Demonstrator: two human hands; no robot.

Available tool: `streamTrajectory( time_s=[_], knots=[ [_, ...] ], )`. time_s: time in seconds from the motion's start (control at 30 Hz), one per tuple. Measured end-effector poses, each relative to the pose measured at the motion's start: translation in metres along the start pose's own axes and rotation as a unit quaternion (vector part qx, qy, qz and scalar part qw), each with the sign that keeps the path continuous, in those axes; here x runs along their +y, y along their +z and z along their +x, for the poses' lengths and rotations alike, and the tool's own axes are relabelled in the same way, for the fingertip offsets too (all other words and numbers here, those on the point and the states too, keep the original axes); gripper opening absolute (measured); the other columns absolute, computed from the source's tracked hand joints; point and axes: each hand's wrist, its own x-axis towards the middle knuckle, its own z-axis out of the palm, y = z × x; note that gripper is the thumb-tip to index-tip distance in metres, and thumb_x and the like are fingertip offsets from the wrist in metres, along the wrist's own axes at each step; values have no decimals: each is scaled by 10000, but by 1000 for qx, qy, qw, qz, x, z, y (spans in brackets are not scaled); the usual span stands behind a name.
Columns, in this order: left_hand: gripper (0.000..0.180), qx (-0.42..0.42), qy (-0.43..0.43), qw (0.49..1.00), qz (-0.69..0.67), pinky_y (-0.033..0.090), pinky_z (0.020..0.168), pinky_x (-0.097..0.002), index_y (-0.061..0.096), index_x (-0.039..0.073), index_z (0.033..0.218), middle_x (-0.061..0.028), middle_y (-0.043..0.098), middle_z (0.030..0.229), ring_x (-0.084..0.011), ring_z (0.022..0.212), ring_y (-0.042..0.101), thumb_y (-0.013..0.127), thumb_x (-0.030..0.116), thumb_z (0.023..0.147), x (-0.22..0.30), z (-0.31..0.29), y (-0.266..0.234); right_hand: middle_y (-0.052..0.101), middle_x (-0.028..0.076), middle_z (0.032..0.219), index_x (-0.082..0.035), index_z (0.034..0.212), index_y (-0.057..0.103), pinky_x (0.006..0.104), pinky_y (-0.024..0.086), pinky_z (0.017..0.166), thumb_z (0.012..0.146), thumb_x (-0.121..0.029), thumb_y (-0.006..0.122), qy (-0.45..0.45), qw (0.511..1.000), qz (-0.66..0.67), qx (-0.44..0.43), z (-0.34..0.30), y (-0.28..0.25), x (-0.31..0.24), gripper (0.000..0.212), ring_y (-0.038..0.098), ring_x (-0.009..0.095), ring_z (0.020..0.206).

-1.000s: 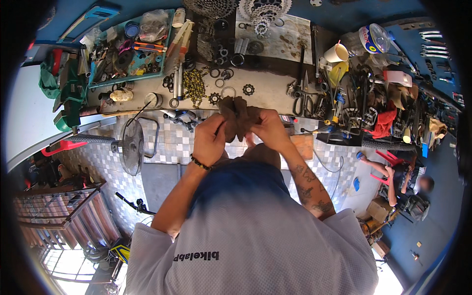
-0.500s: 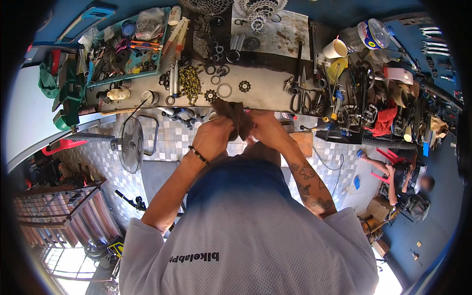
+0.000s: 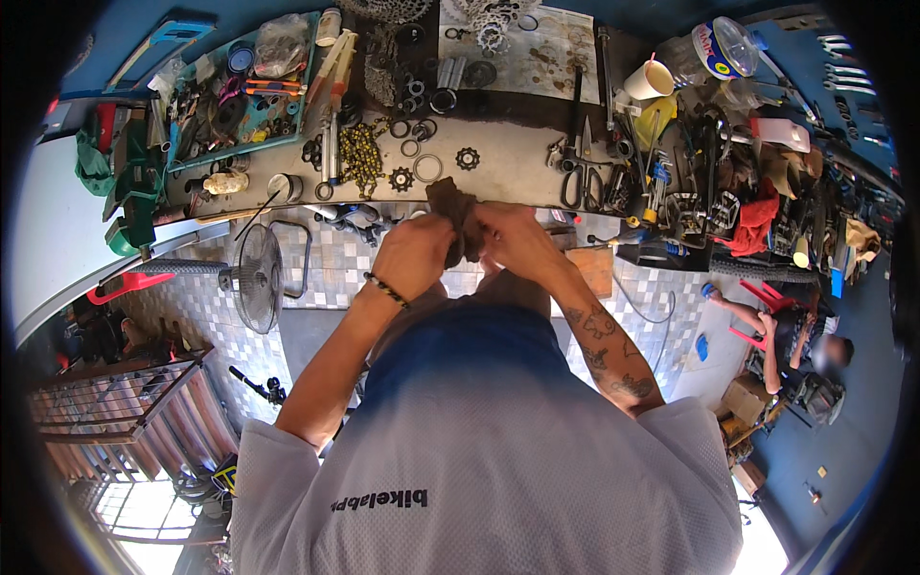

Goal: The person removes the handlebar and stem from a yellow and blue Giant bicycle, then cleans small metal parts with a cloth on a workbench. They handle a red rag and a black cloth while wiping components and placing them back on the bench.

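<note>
A dark brown rag is bunched between my two hands, just off the front edge of the workbench. My left hand is closed on its left side, and my right hand grips it from the right with bent fingers. Whether anything is wrapped inside the cloth is hidden. On the bench beyond lie two small black toothed pulley wheels, one near the rag and another farther right. A silver ring lies between them. To the left is a heap of yellow-and-black bike chain.
A teal parts tray and green vise occupy the bench's left. Scissors, a paper cup and crowded tools are at right. A floor fan stands below left. A seated person is at far right.
The rag has been turned and refolded between my fingers, its top now one upright fold. My right hand has come slightly over it. The bench view has shifted a little.
</note>
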Motion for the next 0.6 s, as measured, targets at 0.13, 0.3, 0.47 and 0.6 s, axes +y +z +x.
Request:
streamTrajectory(
  time_s=[0.13,0.3,0.47,0.6],
  knots=[
    [150,181,-161,914,-325,510,691,-290,733,-22,1091,-67,749,920,-153,758,655,656,35,975,11,-1,32,735,116,877,38,1010,642,303,580,638,923,81,561,195,874,413,168,7,23,-13,126,742,191,690],
    [236,200,-271,776,-533,479,687,-223,728,-11,1167,13,708,923,-52,804,606,569,-16,993,15,-7,54,739,134,873,66,1049,632,290,572,628,932,80,581,235,823,464,228,3,33,-15,128,724,188,679],
    [205,134,-238,845,-460,476,667,-278,699,3,1093,-33,703,899,-91,773,611,532,-29,981,17,-1,38,746,138,905,74,1084,658,301,597,626,916,32,596,247,862,427,114,-5,9,-14,184,743,186,704],
    [127,74,-81,992,-67,505,759,-456,623,-30,1059,-238,641,899,-434,852,653,539,27,982,24,9,20,745,144,886,113,1059,643,333,594,592,879,30,625,264,944,197,-2,-4,-21,-13,199,738,193,686]
  ],
)
